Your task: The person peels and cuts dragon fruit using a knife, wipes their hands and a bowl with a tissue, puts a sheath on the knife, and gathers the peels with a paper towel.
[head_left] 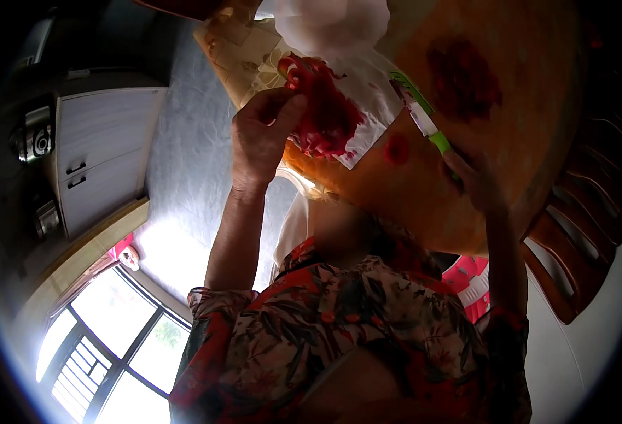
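Holding a red, crumpled, moist-looking mass (327, 116) by the left hand (267, 131), and a green-handled knife (424, 116) by the right hand (475, 173).

Looking deep red and uneven, with curled, ragged edges and some shiny places; lying over a thin white sheet (374, 88), upon the orange-brown patterned tabletop (403, 201). Pinching the mass at its left edge between thumb and bent index finger of the left hand, with a small gap seen behind the tips. Closing the right hand around the handle, with the blade pointing away from the body, beside the sheet; too dark there to tell each finger. Near the knife, on its far right side, lying also a darker red heap (464, 81). Between knife and mass, showing a small round red spot (396, 150).
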`<state>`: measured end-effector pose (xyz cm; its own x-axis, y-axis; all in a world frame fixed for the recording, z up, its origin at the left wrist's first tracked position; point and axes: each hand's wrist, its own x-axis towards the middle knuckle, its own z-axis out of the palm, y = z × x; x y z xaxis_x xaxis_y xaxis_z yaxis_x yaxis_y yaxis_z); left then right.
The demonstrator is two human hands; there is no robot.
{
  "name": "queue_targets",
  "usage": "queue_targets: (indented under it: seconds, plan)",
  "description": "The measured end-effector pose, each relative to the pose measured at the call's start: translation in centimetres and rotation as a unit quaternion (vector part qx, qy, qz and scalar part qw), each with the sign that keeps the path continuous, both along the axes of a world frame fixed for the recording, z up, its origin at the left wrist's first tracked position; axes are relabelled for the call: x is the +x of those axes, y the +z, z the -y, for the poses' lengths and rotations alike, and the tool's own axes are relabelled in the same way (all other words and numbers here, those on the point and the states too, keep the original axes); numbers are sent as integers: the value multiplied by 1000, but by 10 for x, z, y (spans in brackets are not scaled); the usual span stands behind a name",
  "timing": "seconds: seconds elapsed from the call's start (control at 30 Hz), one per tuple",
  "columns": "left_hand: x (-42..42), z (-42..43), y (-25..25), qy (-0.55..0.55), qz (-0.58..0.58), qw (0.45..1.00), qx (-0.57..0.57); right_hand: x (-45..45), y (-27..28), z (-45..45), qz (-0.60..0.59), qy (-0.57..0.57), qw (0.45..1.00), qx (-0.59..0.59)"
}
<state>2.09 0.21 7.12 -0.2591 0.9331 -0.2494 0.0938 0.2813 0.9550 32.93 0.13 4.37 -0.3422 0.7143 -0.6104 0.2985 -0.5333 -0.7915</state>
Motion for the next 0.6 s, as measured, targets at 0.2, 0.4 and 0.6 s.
queue_targets:
  seconds: [0.2, 0.4, 0.6]
  plan:
    - [6, -12, 15, -31, -11, 999, 21, 10, -1, 10, -11, -54, 998, 9]
    - [22, -40, 12, -208, -135, 952, 177, 20, 3, 19, -27, -87, 996, 13]
    - [51, -72, 11, -473, -331, 793, 194, 32, 10, 38, 7, -113, 994, 2]
